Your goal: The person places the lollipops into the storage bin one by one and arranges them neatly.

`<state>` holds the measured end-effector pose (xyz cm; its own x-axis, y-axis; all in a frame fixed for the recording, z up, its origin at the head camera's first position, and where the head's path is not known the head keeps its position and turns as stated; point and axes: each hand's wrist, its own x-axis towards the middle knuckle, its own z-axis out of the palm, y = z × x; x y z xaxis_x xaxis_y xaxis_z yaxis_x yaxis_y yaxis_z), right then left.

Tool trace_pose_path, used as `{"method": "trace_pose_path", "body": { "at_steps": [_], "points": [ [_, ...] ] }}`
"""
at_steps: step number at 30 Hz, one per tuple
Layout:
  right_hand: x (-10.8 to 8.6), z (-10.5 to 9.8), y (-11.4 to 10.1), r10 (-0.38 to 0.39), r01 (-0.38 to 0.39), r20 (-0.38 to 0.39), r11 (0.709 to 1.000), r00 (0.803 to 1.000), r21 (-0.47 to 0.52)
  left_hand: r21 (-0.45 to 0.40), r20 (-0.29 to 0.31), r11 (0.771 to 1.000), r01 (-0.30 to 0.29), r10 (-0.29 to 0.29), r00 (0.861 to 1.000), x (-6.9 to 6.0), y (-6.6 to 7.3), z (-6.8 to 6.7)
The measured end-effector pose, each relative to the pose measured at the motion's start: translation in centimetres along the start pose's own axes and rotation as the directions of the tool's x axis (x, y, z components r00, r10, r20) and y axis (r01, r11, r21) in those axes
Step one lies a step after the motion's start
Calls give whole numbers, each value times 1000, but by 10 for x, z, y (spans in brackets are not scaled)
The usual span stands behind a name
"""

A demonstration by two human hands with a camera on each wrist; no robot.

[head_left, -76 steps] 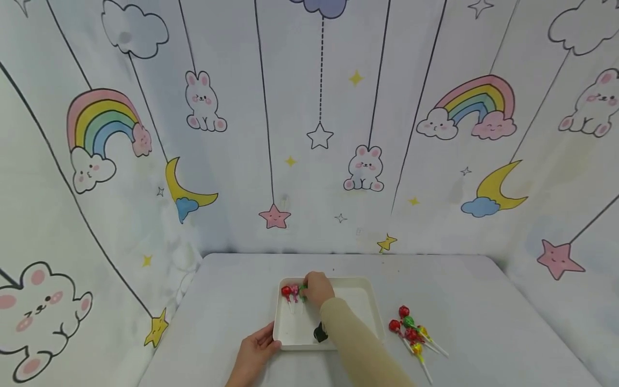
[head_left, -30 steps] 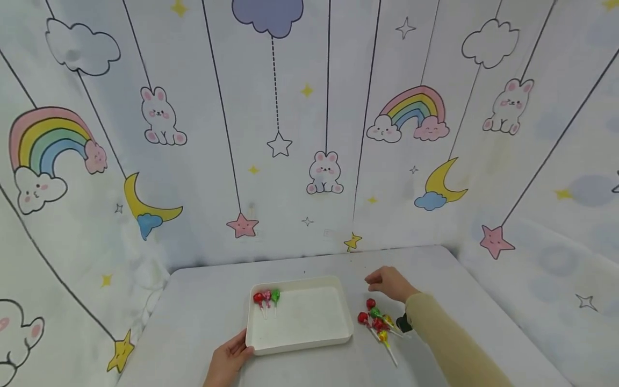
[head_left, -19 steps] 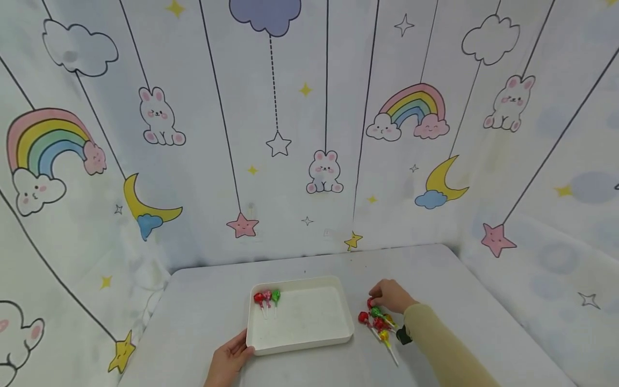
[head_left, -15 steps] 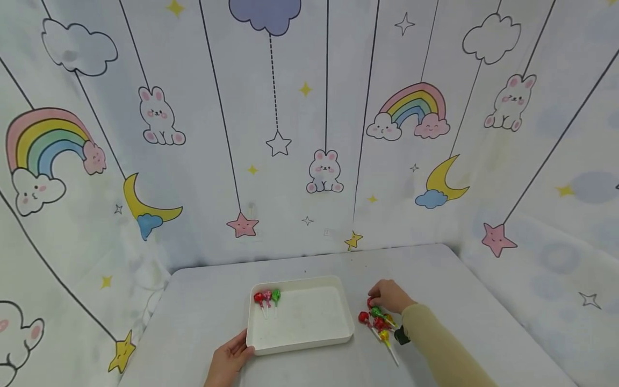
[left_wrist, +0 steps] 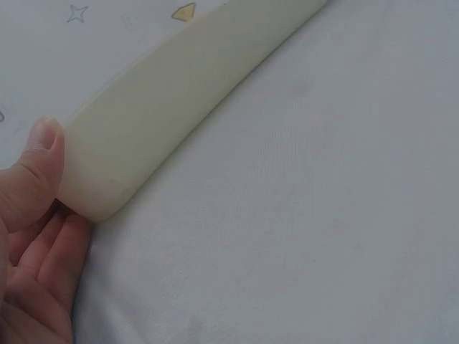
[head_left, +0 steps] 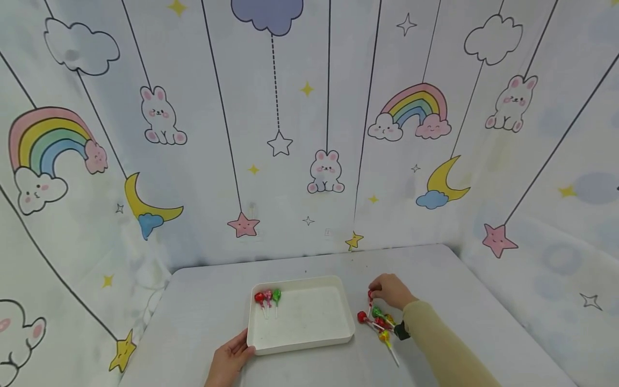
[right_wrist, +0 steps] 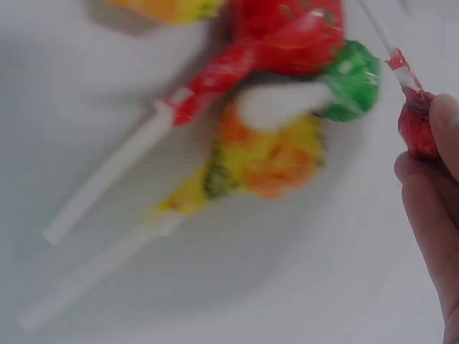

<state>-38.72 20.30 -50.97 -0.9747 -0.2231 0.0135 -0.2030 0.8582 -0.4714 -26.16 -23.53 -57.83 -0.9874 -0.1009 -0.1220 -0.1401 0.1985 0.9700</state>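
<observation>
My right hand [head_left: 391,291] pinches a red-wrapped lollipop [right_wrist: 418,127] by its candy head, between thumb and fingertips; its white stick points away from the hand. Just in front of that hand lies a loose pile of lollipops, with a green one [head_left: 376,311], a red one [head_left: 362,317] and a yellow one [head_left: 384,336] visible. My left hand [head_left: 229,359] grips the near left corner of a white tray [head_left: 304,345], thumb on its wall and fingers low at the corner. Inside the tray's far left corner, a red [head_left: 259,297], a pink [head_left: 268,295] and a green lollipop [head_left: 276,295] lie side by side.
The tray and the pile stand on a white-covered table [head_left: 203,301]. Behind it rises a white backdrop [head_left: 285,188] printed with rabbits, stars and rainbows. A dark band [head_left: 402,330] sits at the right wrist, close over the pile.
My right hand has left the tray, reached the pile on the right, and lifted a red lollipop slightly off it. The left hand still holds the tray corner. The head view has shifted.
</observation>
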Motion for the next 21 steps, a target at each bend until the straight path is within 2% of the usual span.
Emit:
{"method": "trace_pose_path", "body": {
  "at_steps": [7, 13, 17, 21],
  "points": [
    [5, -30, -5, -28, 28, -21, 999, 999, 19, -14, 3, 1000, -11, 11, 1000, 2, -4, -1],
    [14, -52, -16, -74, 77, -39, 995, 996, 65, -15, 7, 1000, 13, -13, 1000, 3, -4, -1],
    [25, -51, -33, -117, 120, -40, 990, 992, 80, 17, 9, 1000, 15, -15, 1000, 2, -3, -1],
    [38, -34, -59, -163, 166, -37, 982, 986, 94, 30, 16, 1000, -3, 2, 1000, 2, -3, -1]
  ]
}}
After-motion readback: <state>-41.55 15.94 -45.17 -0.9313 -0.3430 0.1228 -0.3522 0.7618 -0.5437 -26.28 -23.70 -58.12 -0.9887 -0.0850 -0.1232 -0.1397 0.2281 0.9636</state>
